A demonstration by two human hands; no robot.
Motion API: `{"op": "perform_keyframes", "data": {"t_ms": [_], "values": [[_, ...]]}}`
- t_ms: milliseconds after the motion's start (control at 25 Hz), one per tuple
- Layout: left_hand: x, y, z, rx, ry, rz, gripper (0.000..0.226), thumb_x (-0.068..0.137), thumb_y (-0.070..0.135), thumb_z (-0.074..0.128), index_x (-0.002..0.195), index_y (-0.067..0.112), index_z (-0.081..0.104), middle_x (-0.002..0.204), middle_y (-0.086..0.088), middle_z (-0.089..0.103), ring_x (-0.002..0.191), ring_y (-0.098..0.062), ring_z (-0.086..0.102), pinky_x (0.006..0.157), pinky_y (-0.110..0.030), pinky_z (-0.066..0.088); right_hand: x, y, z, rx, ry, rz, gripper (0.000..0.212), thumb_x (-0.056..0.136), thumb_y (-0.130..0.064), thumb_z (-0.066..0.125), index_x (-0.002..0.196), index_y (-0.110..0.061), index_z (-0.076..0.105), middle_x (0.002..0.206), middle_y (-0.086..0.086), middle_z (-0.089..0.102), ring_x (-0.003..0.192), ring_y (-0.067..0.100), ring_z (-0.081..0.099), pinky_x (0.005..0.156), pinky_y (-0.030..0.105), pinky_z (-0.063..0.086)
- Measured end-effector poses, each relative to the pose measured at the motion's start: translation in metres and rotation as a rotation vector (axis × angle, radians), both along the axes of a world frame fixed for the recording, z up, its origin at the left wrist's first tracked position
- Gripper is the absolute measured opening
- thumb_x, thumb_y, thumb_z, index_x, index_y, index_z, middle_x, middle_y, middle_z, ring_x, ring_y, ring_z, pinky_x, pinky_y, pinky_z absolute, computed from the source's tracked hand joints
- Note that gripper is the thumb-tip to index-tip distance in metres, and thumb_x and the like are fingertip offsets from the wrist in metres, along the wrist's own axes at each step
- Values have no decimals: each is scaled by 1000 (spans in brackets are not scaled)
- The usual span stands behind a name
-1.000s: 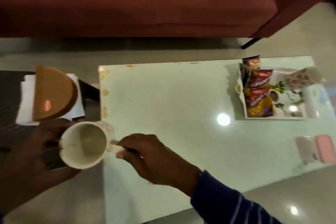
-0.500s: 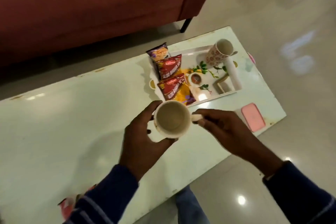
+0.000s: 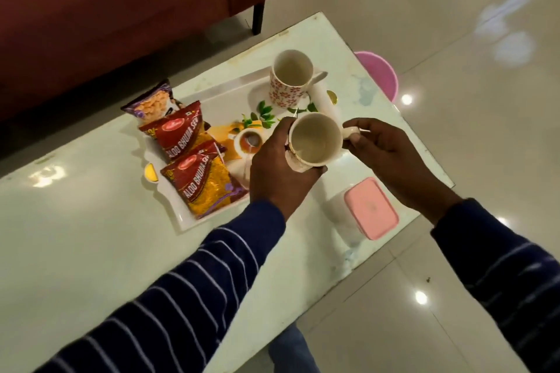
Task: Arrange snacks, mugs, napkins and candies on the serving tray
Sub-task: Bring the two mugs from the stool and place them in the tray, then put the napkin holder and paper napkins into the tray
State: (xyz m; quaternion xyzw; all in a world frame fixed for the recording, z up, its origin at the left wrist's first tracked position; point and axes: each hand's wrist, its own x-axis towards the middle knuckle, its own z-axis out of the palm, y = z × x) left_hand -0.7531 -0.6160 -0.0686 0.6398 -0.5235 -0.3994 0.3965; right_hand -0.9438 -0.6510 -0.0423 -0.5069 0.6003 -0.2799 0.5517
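Mug (image 3: 315,140) now carried over tray (image 3: 181,218); my left hand (image 3: 277,172) grips body, right hand (image 3: 385,154) pinches handle, steadying for placement beside floral mug (image 3: 289,80).

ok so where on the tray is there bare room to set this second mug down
The tray is bare along its far edge, between the snack packets and the flowered mug. The left end is crowded with packets. The near right part, below the held mug, is mostly hidden by the left hand and right hand.
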Motion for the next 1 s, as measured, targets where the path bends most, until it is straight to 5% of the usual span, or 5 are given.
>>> {"op": "perform_keyframes", "data": {"t_ms": [200, 400, 600, 760, 1000], "values": [[-21, -33, -29, 29, -42, 66, 73, 59, 42, 87, 125, 32, 55, 110, 15, 66, 96, 1, 55, 71, 3, 41, -11, -41, -44, 71, -35, -16, 24, 103, -12, 49, 124, -10, 61, 114, 25, 69, 114, 38, 63, 109, 52, 43], [-30, -39, -51, 60, -55, 83, 75, 60, 40, 89, 125, 31, 54, 112, 14, 66, 98, -7, 63, 81, -32, 58, -16, -54, -66, 99, -47, -42, 23, 102, -14, 51, 122, -14, 63, 111, 25, 69, 113, 40, 63, 108, 50, 45], [-31, -35, -54, 107, 13, 93, 83, 65, 33, 88, 136, 29, 48, 120, 18, 58, 108, 1, 55, 89, -26, 53, -17, -57, -63, 95, 15, -63, 23, 100, -20, 56, 121, -24, 64, 104, 13, 73, 109, 33, 66, 102, 44, 51], [-3, 11, -47, 29, -34, 97, 75, 74, 15, 83, 139, 16, 46, 136, 5, 55, 118, -9, 55, 93, -27, 52, -19, -53, -50, 61, 127, -184, 27, 98, -33, 58, 123, -27, 62, 108, 5, 72, 102, 21, 68, 93, 42, 54], [102, 123, -24, 101, -136, 351, 49, 79, 21, 79, 121, 30, 58, 113, 17, 65, 104, -9, 64, 77, -20, 54, 3, -22, -6, -124, 222, -318, 30, 83, -45, 62, 112, -39, 66, 96, -6, 74, 92, 16, 70, 85, 42, 57]]}}
